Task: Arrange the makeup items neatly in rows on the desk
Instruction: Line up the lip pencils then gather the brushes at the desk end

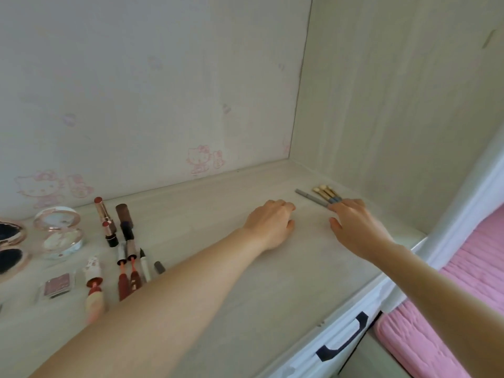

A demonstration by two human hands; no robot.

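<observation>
**Two hands at the far corner of the desk**

Three small brushes (pixel 326 194) with gold ferrules and pale tips lie side by side near the desk's back right corner, and a grey pencil (pixel 311 197) lies just left of them at much the same slant. The right hand (pixel 357 227) rests palm down on the desk (pixel 245 309) with its fingers stretched out; the fingertips (pixel 336 206) touch the near ends of the brushes and the pencil. They are not curled round them. The left hand (pixel 271 227) lies just left of it, palm down on bare desk, its fingers loosely bent and holding nothing that can be seen.

Most of the makeup sits well apart at the left end. Two uncapped lipsticks (pixel 105 221) lie in a column, with a darker one (pixel 125 219) beside them. Nearer, two lip glosses (pixel 128 271) lie open with their wands drawn out, next to a white pen (pixel 145 264) and a short grey stub (pixel 159 267). A cream and red tube (pixel 94 287) lies left of these, then a small clear-cased blush (pixel 57 287). Behind it an open round compact (pixel 60 230) shows a pale pan, and another open compact (pixel 9 246), dark inside, is cut off by the left edge.

Pale wallpaper (pixel 136 91) with pink cat figures backs the desk. A drawer with a black handle (pixel 345 339) sits under its front edge, and pink bedding (pixel 441 309) lies to the right.
</observation>
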